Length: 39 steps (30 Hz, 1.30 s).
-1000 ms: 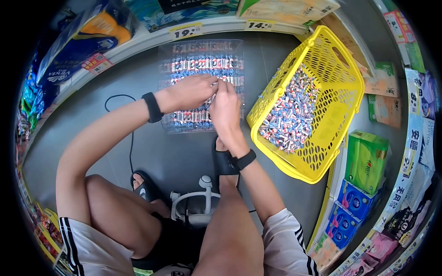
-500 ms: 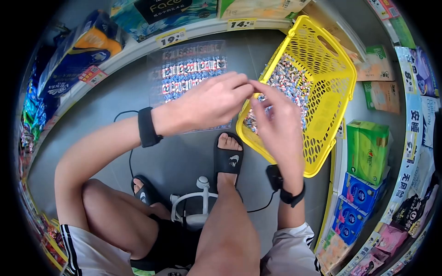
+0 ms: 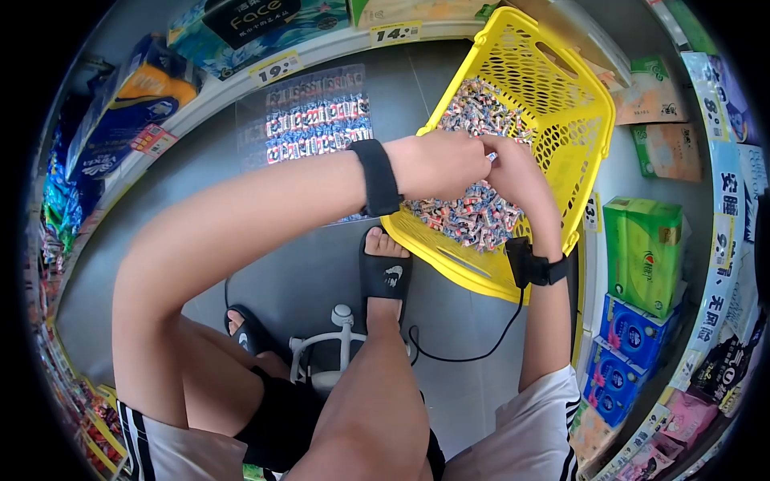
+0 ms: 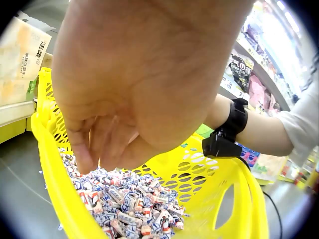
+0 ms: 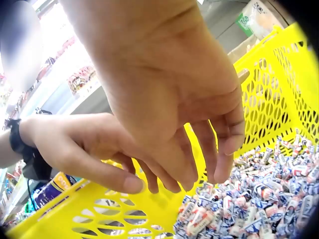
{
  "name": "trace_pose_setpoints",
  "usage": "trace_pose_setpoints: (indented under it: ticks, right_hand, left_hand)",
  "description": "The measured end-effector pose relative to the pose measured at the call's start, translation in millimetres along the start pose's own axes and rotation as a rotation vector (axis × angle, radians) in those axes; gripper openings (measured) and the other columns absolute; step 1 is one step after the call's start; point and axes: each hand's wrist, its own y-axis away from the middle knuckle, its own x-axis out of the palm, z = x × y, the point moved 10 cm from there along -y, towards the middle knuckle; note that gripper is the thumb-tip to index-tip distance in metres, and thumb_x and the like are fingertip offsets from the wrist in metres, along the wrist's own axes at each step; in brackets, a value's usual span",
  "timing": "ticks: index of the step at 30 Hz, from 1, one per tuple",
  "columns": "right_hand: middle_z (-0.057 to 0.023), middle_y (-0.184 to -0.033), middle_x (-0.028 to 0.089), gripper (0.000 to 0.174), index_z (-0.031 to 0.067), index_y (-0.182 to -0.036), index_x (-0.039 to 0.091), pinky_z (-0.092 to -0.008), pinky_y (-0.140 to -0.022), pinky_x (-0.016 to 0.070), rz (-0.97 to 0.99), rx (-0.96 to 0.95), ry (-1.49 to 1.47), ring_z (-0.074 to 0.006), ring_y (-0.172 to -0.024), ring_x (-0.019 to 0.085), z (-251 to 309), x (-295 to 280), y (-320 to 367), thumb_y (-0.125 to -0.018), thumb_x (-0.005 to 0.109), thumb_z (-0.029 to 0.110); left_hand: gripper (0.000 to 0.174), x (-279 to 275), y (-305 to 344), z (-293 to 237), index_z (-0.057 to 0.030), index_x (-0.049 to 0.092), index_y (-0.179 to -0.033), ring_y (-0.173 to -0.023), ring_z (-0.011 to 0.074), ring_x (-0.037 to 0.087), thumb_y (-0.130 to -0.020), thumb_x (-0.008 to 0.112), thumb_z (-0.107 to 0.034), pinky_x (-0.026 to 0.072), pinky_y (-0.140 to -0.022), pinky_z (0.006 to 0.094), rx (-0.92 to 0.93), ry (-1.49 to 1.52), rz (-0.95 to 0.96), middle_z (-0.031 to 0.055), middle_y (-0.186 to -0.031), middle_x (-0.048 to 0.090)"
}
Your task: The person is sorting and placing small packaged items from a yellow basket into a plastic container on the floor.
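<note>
Above a yellow basket [image 3: 449, 272] in the head view, my left hand [image 3: 445, 166] and right hand [image 3: 519, 172] meet at the fingers. Small wrapped candies [image 3: 473, 212] lie heaped in the basket. The left wrist view has my left hand [image 4: 134, 84] over the candies [image 4: 134, 199], fingers bent loosely downward. In the right wrist view, the fingers of my right hand [image 5: 169, 94] hang down beside those of my left hand [image 5: 89, 144]. No candy is visible in either hand.
A clear tray [image 3: 253, 135] with rows of candies sits on the floor, left of the basket. Shelves with tissue packs [image 3: 644, 256] line the right side and back. A white stool [image 3: 342, 317] and a black cable [image 3: 465, 358] are near the feet.
Both hands have moved right, from above the tray to above the basket. The head view has shifted, so the tray and basket appear farther left and higher.
</note>
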Motion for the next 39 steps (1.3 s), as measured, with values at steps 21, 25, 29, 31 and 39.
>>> trace_pose_setpoints:
  ticks: [21,25,29,31,39]
  right_hand:
    - [-0.0214,-0.113,0.074,0.041,0.0104,-0.118,0.075,-0.0472,-0.092,0.0557,0.046,-0.083,-0.054,-0.0417,-0.109,0.069,-37,51,-22,-0.078,0.075,0.002]
    - [-0.0243,-0.113,0.073,0.041,0.0058,-0.117,0.075,-0.0465,-0.092,0.0561,0.089,-0.084,-0.054,-0.0420,-0.111,0.069,-36,55,-23,-0.077,0.073,-0.002]
    - [-0.0261,-0.112,0.073,0.044,0.0023,-0.117,0.074,-0.0463,-0.093,0.0560,0.106,-0.100,0.018,-0.0421,-0.111,0.069,-42,61,-27,-0.073,0.073,-0.008]
    - [-0.0259,-0.110,0.074,0.046,0.0023,-0.116,0.075,-0.0466,-0.093,0.0561,0.077,-0.087,-0.012,-0.0424,-0.111,0.069,-36,55,-24,-0.072,0.074,-0.011]
    - [-0.0203,-0.100,0.078,0.028,-0.0020,-0.110,0.076,-0.0379,-0.084,0.0586,0.112,0.007,-0.195,-0.0307,-0.093,0.076,-50,44,-22,-0.082,0.073,-0.001]
  left_hand:
    - [0.021,61,-31,20,0.0019,0.077,-0.099,-0.096,0.0372,0.075,-0.082,0.067,-0.004,0.0597,-0.081,0.0469,-0.253,0.030,0.246,0.0208,-0.100,0.077]
    - [0.021,65,-31,20,0.0020,0.077,-0.100,-0.093,0.0370,0.075,-0.083,0.065,-0.002,0.0595,-0.077,0.0474,-0.233,0.043,0.243,0.0204,-0.100,0.077]
    - [0.021,66,-30,20,0.0025,0.077,-0.099,-0.090,0.0371,0.075,-0.082,0.065,-0.001,0.0591,-0.074,0.0478,-0.254,0.071,0.277,0.0199,-0.097,0.077]
    - [0.021,67,-31,23,0.0030,0.077,-0.099,-0.090,0.0372,0.075,-0.082,0.065,-0.001,0.0591,-0.073,0.0478,-0.247,0.042,0.304,0.0198,-0.097,0.076]
    - [0.024,50,-27,6,0.0036,0.076,-0.102,-0.091,0.0366,0.075,-0.082,0.064,-0.001,0.0599,-0.075,0.0474,-0.239,0.012,0.407,0.0194,-0.096,0.076]
